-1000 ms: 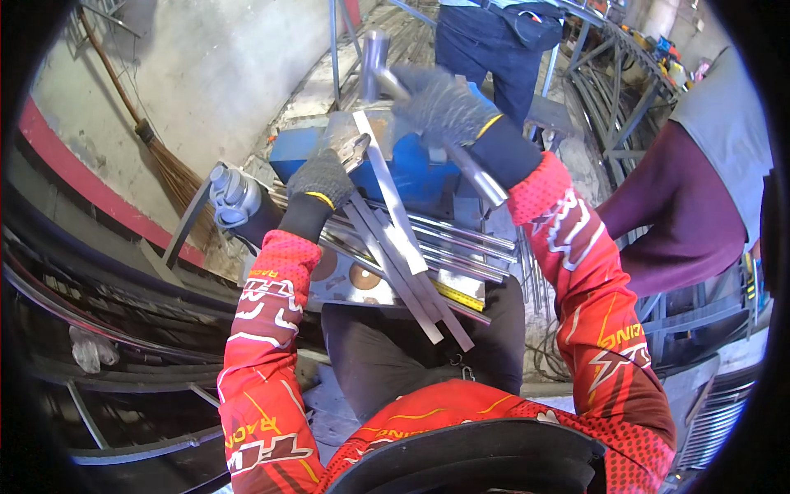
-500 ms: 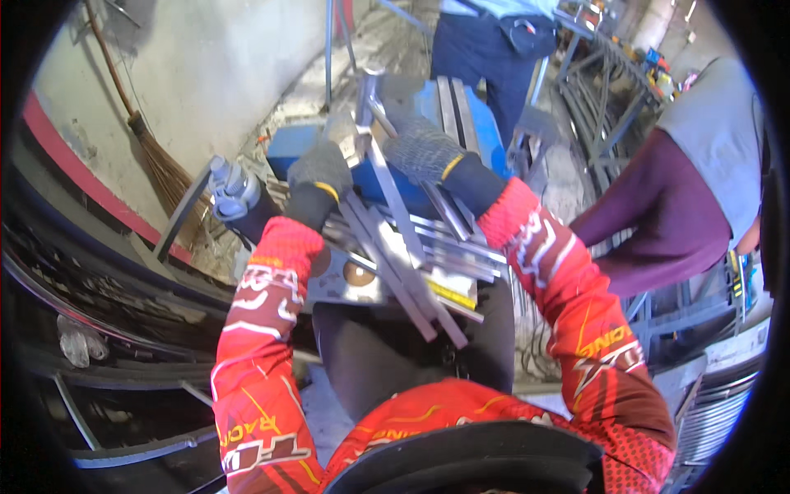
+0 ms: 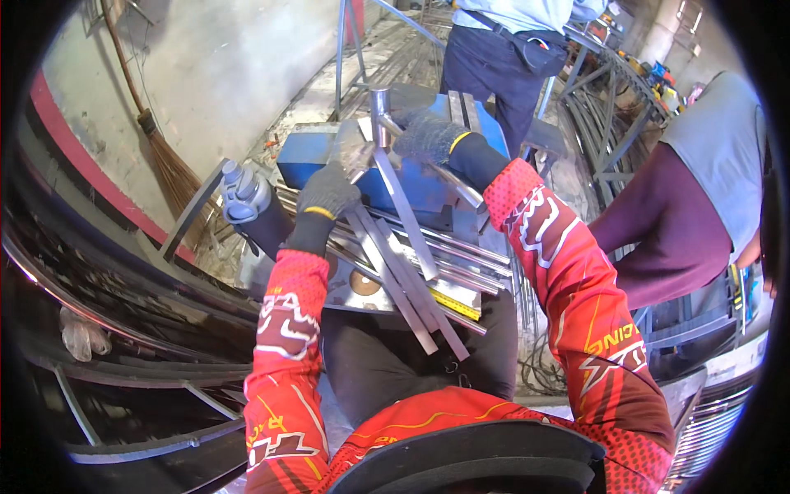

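Observation:
My left hand [image 3: 327,189], in a dark grey glove, rests on the upper ends of several flat steel strips [image 3: 411,292] that lie fanned across my lap and a blue metal machine [image 3: 415,183]. My right hand [image 3: 428,134], also gloved, grips the top of one long flat steel strip [image 3: 405,212] near an upright steel tube [image 3: 379,105] on the machine. More steel bars [image 3: 469,255] lie crosswise under the strips, with a yellow tape measure [image 3: 454,303] beside them.
An angle grinder [image 3: 241,196] lies left of my left hand. A broom [image 3: 160,144] leans on the wall at left. Two people stand close by, one ahead [image 3: 510,49] and one at right [image 3: 699,206]. Metal frames are stacked at far right.
My right hand has moved down and left onto the strip's top end by the upright tube. My left hand has stayed on the strips. The view has shifted slightly.

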`<state>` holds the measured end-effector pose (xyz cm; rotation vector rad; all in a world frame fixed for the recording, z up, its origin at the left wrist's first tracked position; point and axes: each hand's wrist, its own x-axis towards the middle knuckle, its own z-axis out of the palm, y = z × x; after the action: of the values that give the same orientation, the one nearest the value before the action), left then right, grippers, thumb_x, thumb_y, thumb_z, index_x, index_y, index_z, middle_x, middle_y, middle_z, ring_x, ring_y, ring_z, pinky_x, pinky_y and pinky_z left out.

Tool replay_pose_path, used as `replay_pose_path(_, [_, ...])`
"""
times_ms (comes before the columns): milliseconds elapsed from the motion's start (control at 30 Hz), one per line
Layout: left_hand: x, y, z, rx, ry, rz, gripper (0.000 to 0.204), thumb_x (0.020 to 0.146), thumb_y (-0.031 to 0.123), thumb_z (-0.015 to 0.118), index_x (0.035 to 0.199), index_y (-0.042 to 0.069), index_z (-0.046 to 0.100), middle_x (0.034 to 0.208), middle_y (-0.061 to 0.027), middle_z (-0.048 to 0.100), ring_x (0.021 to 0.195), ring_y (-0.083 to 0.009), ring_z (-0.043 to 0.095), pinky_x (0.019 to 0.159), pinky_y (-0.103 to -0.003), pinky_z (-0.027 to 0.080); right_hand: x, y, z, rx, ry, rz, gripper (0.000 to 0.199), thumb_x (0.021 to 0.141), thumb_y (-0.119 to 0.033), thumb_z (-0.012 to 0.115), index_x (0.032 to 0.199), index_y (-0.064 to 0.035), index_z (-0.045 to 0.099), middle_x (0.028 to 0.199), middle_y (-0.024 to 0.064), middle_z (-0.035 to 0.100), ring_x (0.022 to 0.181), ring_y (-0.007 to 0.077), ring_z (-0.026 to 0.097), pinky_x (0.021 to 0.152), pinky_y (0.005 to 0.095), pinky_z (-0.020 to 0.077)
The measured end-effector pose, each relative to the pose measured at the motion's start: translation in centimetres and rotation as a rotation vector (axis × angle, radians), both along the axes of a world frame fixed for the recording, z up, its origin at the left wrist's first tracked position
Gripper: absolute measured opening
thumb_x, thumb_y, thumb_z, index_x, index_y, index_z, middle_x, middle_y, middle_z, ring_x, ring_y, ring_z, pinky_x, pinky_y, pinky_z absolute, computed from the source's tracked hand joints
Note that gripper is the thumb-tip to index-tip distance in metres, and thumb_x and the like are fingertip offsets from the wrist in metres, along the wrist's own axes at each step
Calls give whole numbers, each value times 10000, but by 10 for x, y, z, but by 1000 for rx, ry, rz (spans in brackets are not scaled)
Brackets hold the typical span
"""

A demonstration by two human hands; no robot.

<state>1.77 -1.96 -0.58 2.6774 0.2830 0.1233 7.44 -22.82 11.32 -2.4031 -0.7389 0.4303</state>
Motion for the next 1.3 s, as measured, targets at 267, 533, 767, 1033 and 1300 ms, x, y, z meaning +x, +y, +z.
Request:
replay_pose_path(267, [-35, -84, -41, -1427, -272, 165, 161, 875, 142, 716, 932, 40, 605, 744, -69, 646, 517, -155, 584, 458, -294, 477, 14, -3, -23, -43, -177, 86, 494, 851, -134, 590, 1340, -101, 527, 946, 188, 678, 685, 300, 707, 534, 404, 622])
replay_pose_path(533, [-32, -107, -48, -1561, -338, 162, 192, 803, 14, 692, 973, 40, 608, 717, -60, 624, 531, -176, 604, 471, -306, 513, 10, -7, -17, 49, 20, 71, 478, 850, -146, 611, 1316, -63, 543, 909, 188, 686, 661, 283, 705, 504, 402, 595])
replay_pose_path(767, [-44, -113, -55, -1460, -282, 121, 215, 844, 52, 670, 1038, 24, 582, 793, -72, 626, 603, -162, 627, 518, -303, 542, -5, -9, -10, 12, -46, 94, 411, 863, -176, 610, 1251, -43, 595, 879, 176, 677, 616, 253, 688, 530, 376, 589])
replay_pose_path(1033, [-12, -18, -50, -321, -480, -14, 389, 785, 205, 665, 1088, -20, 571, 907, -296, 657, 872, -463, 663, 818, -496, 532, 6, -12, -11, -81, -53, 130, 340, 874, -178, 572, 1186, -51, 624, 847, 146, 645, 686, 271, 669, 594, 389, 552])
replay_pose_path(1300, [22, 32, 33, -40, -58, -48, 532, 784, 205, 652, 1274, 20, 560, 1182, -323, 645, 1139, -459, 618, 972, -469, 497, 10, -13, -11, -98, -169, 191, 335, 862, -230, 595, 1121, -26, 652, 937, 203, 680, 825, 336, 683, 729, 441, 543])
